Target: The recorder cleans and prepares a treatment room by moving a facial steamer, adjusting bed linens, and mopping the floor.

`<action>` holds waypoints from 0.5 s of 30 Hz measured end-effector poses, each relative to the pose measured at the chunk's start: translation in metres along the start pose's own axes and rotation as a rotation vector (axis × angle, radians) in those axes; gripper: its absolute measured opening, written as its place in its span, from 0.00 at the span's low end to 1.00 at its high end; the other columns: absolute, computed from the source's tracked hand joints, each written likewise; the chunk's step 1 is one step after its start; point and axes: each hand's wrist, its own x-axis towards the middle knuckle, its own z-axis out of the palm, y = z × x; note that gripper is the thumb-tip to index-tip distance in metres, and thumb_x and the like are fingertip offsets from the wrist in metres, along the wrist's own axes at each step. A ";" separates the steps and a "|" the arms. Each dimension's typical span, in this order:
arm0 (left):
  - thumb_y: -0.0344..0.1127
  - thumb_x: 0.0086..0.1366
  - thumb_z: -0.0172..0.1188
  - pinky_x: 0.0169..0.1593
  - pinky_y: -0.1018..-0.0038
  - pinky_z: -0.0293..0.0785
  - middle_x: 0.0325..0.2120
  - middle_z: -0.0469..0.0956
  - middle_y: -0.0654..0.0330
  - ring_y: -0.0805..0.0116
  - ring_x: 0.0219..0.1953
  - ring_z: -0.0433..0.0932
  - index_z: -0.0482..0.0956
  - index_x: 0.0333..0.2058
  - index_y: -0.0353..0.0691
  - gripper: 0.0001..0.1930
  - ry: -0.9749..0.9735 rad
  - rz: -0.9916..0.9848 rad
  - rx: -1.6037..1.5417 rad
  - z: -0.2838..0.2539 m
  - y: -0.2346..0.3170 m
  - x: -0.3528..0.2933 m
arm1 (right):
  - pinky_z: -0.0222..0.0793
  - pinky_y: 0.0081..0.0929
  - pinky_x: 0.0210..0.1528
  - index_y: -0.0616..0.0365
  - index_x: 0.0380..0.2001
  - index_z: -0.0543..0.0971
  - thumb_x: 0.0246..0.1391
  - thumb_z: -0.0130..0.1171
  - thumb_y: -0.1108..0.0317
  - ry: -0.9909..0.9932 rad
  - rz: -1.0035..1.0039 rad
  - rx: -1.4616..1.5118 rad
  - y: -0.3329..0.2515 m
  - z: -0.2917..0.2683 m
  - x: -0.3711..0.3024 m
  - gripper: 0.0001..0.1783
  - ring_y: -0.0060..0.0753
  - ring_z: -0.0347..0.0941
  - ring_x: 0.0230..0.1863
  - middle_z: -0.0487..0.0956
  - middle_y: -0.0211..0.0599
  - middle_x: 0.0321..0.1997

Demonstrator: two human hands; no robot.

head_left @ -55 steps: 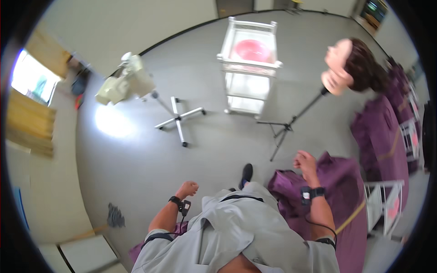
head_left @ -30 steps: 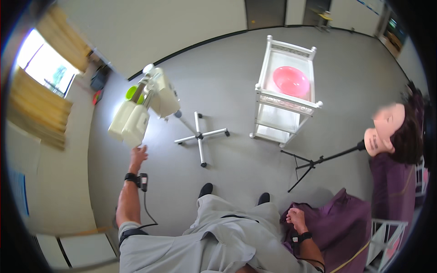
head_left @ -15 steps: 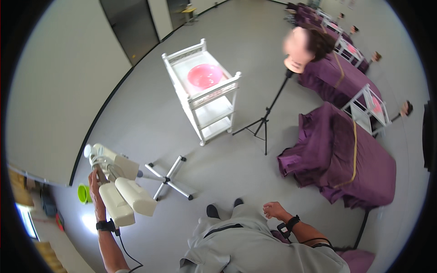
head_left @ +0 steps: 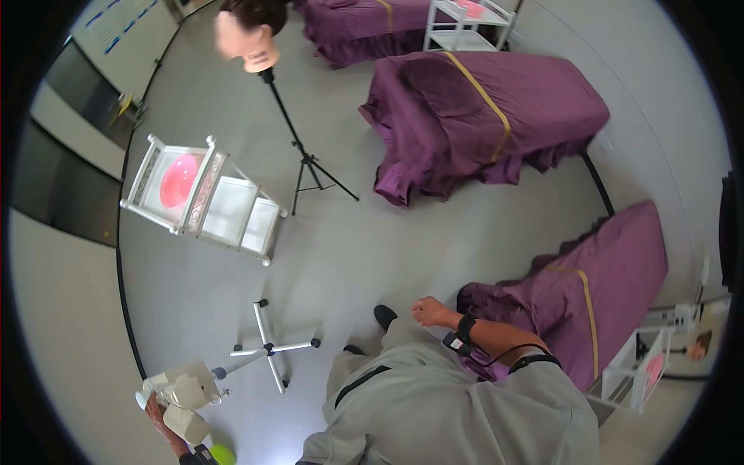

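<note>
At the lower left, my left hand (head_left: pixel 159 415) is closed around part of a cream salon hair heater (head_left: pixel 182 385) with several panels; the fingertips are partly hidden behind it. A pole joins the heater to a silver stand base (head_left: pixel 269 349) with black castors on the floor. My right hand (head_left: pixel 430 311) hangs in front of my body, fingers curled loosely, holding nothing visible. Past it lies a bed with a purple cover (head_left: pixel 535 310).
A white trolley (head_left: pixel 226 208) with a pink bowl (head_left: pixel 180 180) stands at the left. Near it a mannequin head (head_left: pixel 252 39) tops a black tripod (head_left: pixel 308 159). Another purple-covered bed (head_left: pixel 465 116) is ahead. A green bucket (head_left: pixel 222 454) sits by the heater.
My view has swung to the right, so trolley, tripod and beds appear further left. The heater, with my left hand on it, now sits lower in the picture. My right hand stays loosely curled.
</note>
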 end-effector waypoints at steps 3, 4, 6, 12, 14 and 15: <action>0.41 0.52 0.67 0.52 0.54 0.69 0.46 0.75 0.44 0.44 0.50 0.72 0.70 0.55 0.32 0.32 -0.089 0.194 0.088 -0.006 -0.023 0.005 | 0.71 0.35 0.29 0.64 0.27 0.81 0.50 0.55 0.66 0.117 -0.344 -0.142 0.005 0.026 -0.022 0.11 0.40 0.74 0.21 0.79 0.46 0.22; 0.41 0.52 0.67 0.52 0.54 0.69 0.46 0.75 0.44 0.44 0.50 0.72 0.70 0.55 0.32 0.32 -0.093 0.213 0.082 -0.007 -0.032 0.006 | 0.71 0.35 0.30 0.64 0.27 0.81 0.50 0.55 0.67 0.098 -0.210 -0.089 0.005 0.035 -0.025 0.11 0.40 0.75 0.21 0.79 0.47 0.23; 0.41 0.54 0.66 0.53 0.53 0.68 0.46 0.75 0.43 0.43 0.50 0.72 0.70 0.55 0.32 0.31 -0.136 0.339 0.102 -0.011 -0.015 0.008 | 0.72 0.35 0.30 0.64 0.27 0.81 0.50 0.55 0.67 0.085 -0.078 -0.025 0.007 0.059 -0.029 0.11 0.41 0.75 0.22 0.80 0.47 0.24; 0.33 0.53 0.66 0.56 0.56 0.68 0.48 0.76 0.44 0.43 0.53 0.72 0.71 0.55 0.32 0.30 -0.258 0.295 -0.022 -0.015 0.001 0.023 | 0.73 0.33 0.32 0.62 0.32 0.82 0.50 0.56 0.65 0.119 -0.155 0.022 0.012 0.164 -0.039 0.13 0.37 0.77 0.23 0.81 0.42 0.25; 0.29 0.51 0.66 0.55 0.60 0.71 0.48 0.76 0.44 0.47 0.51 0.75 0.73 0.53 0.32 0.28 -0.466 0.245 -0.088 -0.023 0.010 0.031 | 0.75 0.30 0.34 0.61 0.36 0.83 0.51 0.56 0.63 0.061 -0.074 0.108 -0.002 0.198 -0.058 0.14 0.33 0.78 0.24 0.82 0.40 0.28; 0.29 0.51 0.66 0.55 0.60 0.71 0.48 0.76 0.44 0.47 0.51 0.75 0.73 0.53 0.32 0.28 -0.467 0.246 -0.087 -0.025 0.005 0.035 | 0.75 0.30 0.34 0.61 0.36 0.83 0.51 0.56 0.63 0.060 -0.073 0.110 -0.006 0.213 -0.066 0.14 0.33 0.78 0.24 0.82 0.40 0.28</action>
